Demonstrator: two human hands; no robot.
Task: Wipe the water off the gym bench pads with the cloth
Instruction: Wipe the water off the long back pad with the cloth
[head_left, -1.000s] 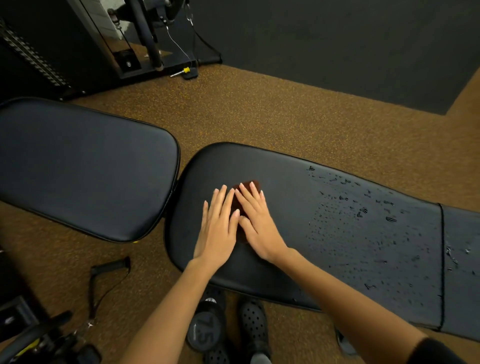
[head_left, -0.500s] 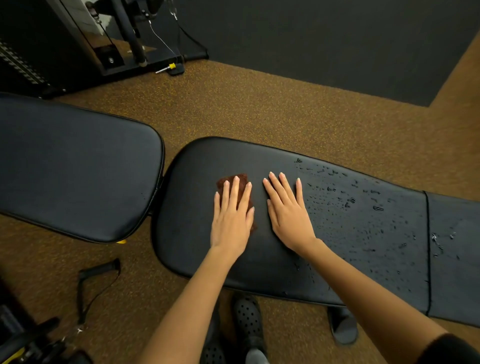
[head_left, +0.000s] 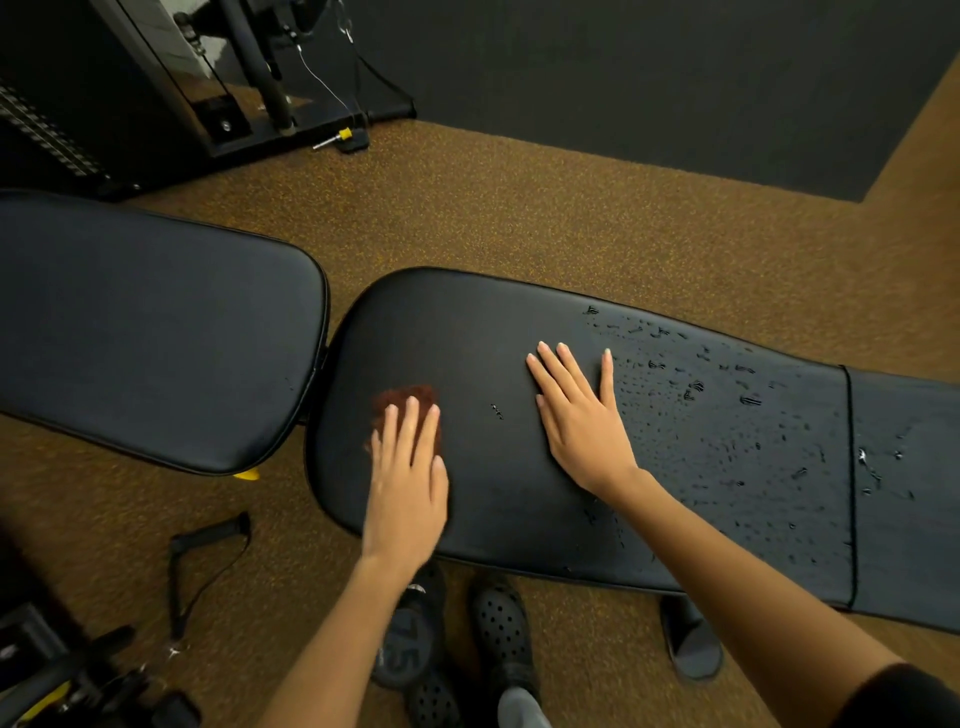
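Plainly two black pads show, a dry one (head_left: 150, 332) at left and a longer one (head_left: 519, 467) running left to right, its right half beaded with water (head_left: 727, 415) and its far end cut off by the frame. One brown cloth (head_left: 408, 402) lies near that pad's left end, mostly hidden under the left hand (head_left: 408, 483), whose straight, close-set fingers press it flat. Well apart, the right hand (head_left: 582, 415) rests flat on the pad, fingers slightly spread.

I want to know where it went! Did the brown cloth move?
Yes. The cloth slid under the left hand toward the pad's rounded end, away from the water drops.
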